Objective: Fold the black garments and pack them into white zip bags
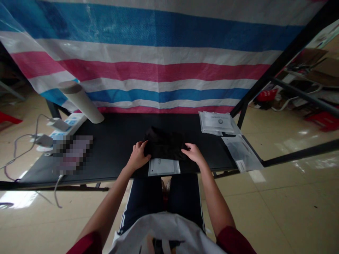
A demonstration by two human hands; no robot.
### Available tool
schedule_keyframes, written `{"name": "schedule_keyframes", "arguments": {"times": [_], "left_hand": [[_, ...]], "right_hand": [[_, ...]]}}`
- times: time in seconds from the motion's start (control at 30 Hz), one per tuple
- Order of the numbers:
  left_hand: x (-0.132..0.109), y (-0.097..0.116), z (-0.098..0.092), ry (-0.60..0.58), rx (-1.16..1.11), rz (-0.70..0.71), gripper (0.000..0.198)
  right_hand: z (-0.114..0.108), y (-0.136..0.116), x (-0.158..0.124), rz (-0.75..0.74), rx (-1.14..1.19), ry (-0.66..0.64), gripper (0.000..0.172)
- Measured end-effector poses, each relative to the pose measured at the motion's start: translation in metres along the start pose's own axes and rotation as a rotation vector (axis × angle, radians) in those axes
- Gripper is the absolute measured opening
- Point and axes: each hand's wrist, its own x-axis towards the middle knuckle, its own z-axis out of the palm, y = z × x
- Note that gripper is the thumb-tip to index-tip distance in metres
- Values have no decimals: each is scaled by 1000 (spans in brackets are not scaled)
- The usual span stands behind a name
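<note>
A folded black cloth garment (164, 144) lies in the middle of the black table top (116, 141). My left hand (137, 156) grips its left edge, and my right hand (192, 153) grips its right edge. Under its near edge lies a flat plastic bag (163, 167) with a white label and printed characters, partly covered by the cloth. To the right, beyond my right hand, a stack of sealed plastic packets (218, 122) lies near the back. A translucent bag (241, 153) hangs over the table's right edge.
A cardboard tube (76, 100) leans at the back left beside a white power strip (70, 127) with plugged-in adapters and trailing cables. A pixelated blurred patch (72, 154) covers something on the left. A striped tarp (159, 67) hangs behind; black metal frame bars run along the right.
</note>
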Motion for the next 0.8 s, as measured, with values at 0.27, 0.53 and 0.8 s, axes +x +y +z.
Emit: {"name": "schedule_keyframes", "arguments": {"times": [0.27, 0.53, 0.8], "left_hand": [[6, -4, -1, 90, 15, -28, 43], [-12, 23, -10, 190, -401, 32, 41], [-17, 44, 5, 151, -8, 53, 27]], "right_hand": [[-7, -21, -5, -150, 222, 187, 24], [-11, -41, -18, 44, 680, -56, 46], [7, -34, -25, -182, 89, -39, 29]]}}
